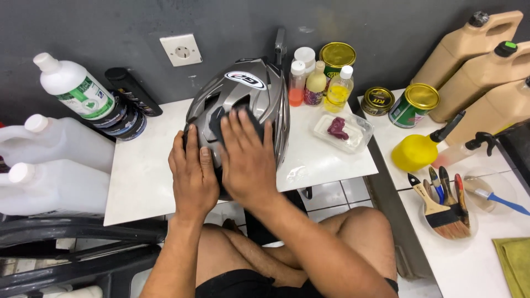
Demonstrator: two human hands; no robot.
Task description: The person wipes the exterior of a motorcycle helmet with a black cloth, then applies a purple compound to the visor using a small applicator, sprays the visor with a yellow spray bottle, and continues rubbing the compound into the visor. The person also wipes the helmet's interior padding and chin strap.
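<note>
Both hands on the grey helmet (pixel 243 102) rn: left hand (pixel 193 171) laid flat vs. its near-left side, fingers loose, steadying it; right hand (pixel 248 160) pressed palm-down w/ fingers spread over a dark cloth (pixel 221 126) on the shell, not clenched. I'd judge this as the wipe/polish step on the upper shell, approx. mid-way. Next stroke prob. calls for even pressure and the left holding firm so the helmet can't skid on the white tabletop (pixel 143 176). Helmet sits at the table's near edge, directly under my hands, just above the knees. Small bottles (pixel 317 85) and a yellow-lidded tin (pixel 337 55) stand close behind-right; clear tray (pixel 342 132) beside it, apart.
</note>
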